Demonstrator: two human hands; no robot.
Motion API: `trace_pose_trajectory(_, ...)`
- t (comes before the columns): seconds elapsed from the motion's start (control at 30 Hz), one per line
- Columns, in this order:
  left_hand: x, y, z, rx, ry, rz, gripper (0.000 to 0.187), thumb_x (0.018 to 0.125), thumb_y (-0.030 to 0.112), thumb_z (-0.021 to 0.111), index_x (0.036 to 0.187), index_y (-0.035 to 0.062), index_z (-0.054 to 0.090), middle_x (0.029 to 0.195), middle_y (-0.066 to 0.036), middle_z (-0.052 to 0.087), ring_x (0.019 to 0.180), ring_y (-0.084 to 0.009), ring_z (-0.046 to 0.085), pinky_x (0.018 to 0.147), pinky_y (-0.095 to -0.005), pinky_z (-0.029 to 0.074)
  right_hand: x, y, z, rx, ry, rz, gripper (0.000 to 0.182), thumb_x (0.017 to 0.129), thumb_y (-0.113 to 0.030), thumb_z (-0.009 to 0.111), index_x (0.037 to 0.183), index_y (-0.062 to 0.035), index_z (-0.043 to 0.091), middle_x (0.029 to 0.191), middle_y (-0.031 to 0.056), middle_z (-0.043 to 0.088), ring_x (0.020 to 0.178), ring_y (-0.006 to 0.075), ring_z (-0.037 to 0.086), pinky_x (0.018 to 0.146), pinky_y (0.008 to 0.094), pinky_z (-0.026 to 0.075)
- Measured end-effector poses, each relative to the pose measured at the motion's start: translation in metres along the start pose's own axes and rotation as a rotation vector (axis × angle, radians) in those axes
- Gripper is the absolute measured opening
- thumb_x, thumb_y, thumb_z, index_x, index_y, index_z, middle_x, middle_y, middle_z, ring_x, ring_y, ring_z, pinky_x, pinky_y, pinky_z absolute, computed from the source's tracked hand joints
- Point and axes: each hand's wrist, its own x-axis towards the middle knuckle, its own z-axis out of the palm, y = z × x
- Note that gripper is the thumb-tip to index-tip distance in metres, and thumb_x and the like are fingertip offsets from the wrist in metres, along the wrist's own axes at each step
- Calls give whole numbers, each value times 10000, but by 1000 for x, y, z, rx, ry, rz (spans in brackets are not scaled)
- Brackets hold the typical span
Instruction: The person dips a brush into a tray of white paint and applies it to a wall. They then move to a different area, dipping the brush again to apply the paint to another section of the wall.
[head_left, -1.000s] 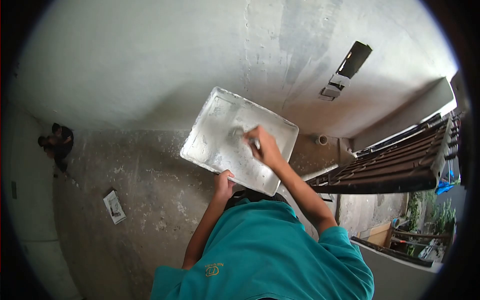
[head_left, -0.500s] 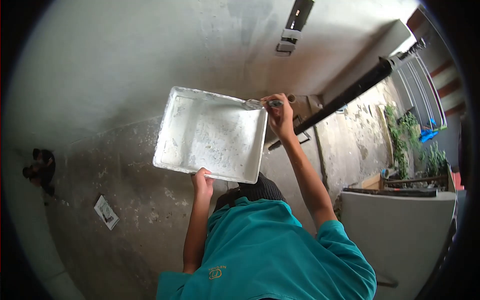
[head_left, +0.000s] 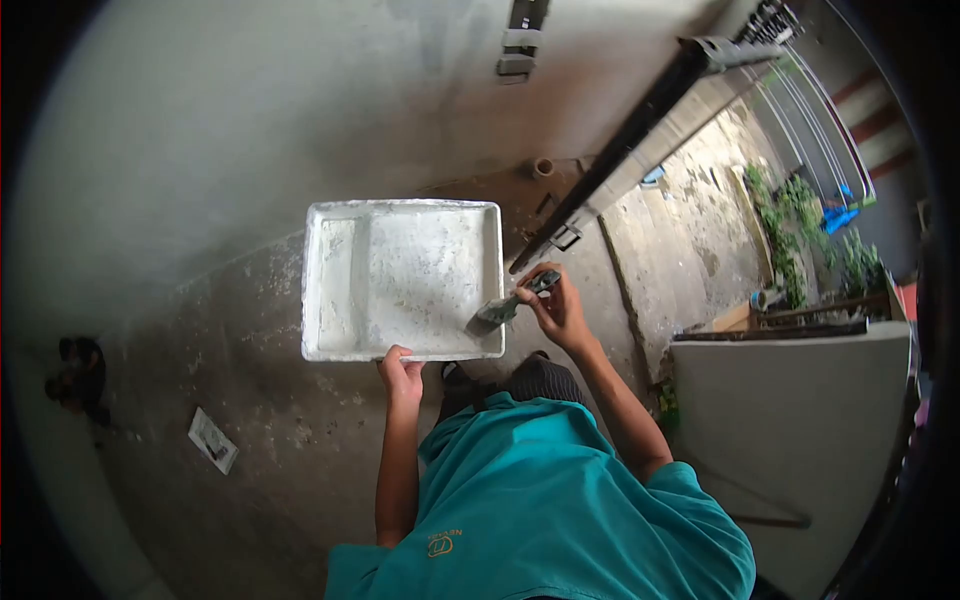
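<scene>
- Teal shirt (head_left: 540,500) fills the near edge of the view, with both bare arms reaching away from it.
- Left hand (head_left: 402,372) is closed on the near rim of a white paint tray (head_left: 400,280), thumb on top, holding the tray up above the floor.
- The tray is roughly level, smeared white inside, with a raised band along its left end.
- Right hand (head_left: 558,308) is closed around the handle of a paintbrush (head_left: 508,306), just right of the tray.
- The brush slants down to the left, and its grey bristles rest at the tray's near right corner, touching the rim.
- Below the tray lies a rough concrete floor (head_left: 270,420), stained and spotted with white.
- A small printed packet (head_left: 213,440) lies flat on the floor, well to the left of the person.
- A dark shape (head_left: 75,375) sits at the far left edge, too dim to make out.
- A pale plastered wall (head_left: 250,110) rises beyond the tray, with a slot-shaped opening (head_left: 520,40) near the top.
- A short pipe stub (head_left: 543,167) stands at the wall's foot.
- A long dark rail (head_left: 620,140) runs diagonally on the right, and green plants (head_left: 810,230) show far right.
</scene>
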Motion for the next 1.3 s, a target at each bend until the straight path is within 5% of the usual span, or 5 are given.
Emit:
trace_pose_trajectory(0.5, 45, 32, -17, -16, 103, -390, 147, 657, 47, 487, 791, 1, 527, 856, -108, 554, 879, -262, 551, 821, -411, 459, 76, 9, 7, -178, 400, 194, 214, 828, 60, 539, 1000, 1, 425, 899, 93, 537, 823, 138, 555, 713, 258, 474)
trace_pose_trajectory(0.8, 78, 85, -15, 34, -164, -710, 434, 641, 34, 486, 1072, -11, 492, 1085, -121, 536, 1039, -294, 491, 928, -443, 385, 99, -60, 78, -520, 567, 310, 186, 799, 11, 586, 967, -24, 514, 886, 68, 545, 808, 153, 591, 630, 272, 521)
trace_pose_trajectory(1.07, 342, 306, 33, 178, -663, -903, 592, 611, 69, 475, 1172, -105, 401, 1175, -205, 468, 1101, -336, 448, 969, -443, 357, 304, -61, 360, -676, 1092, 144, 198, 805, -172, 644, 950, -70, 555, 873, 27, 562, 805, 78, 539, 567, 228, 454)
trace_pose_trajectory(1.2, 616, 485, 52, 254, -1037, -1172, 527, 671, 97, 482, 1165, -81, 431, 1146, -202, 490, 1087, -326, 462, 931, -460, 390, 550, -11, 692, -925, 1379, 25, 225, 815, -189, 622, 948, -54, 501, 831, 36, 555, 714, 95, 532, 604, 262, 449)
trace_pose_trajectory(1.3, 636, 460, 168, 388, -1020, -1187, 527, 676, 101, 477, 1169, -76, 429, 1147, -202, 488, 1081, -328, 465, 921, -469, 396, 600, 40, 517, -809, 1444, 162, 245, 810, -180, 620, 963, -50, 479, 801, 51, 550, 673, 106, 538, 603, 274, 450)
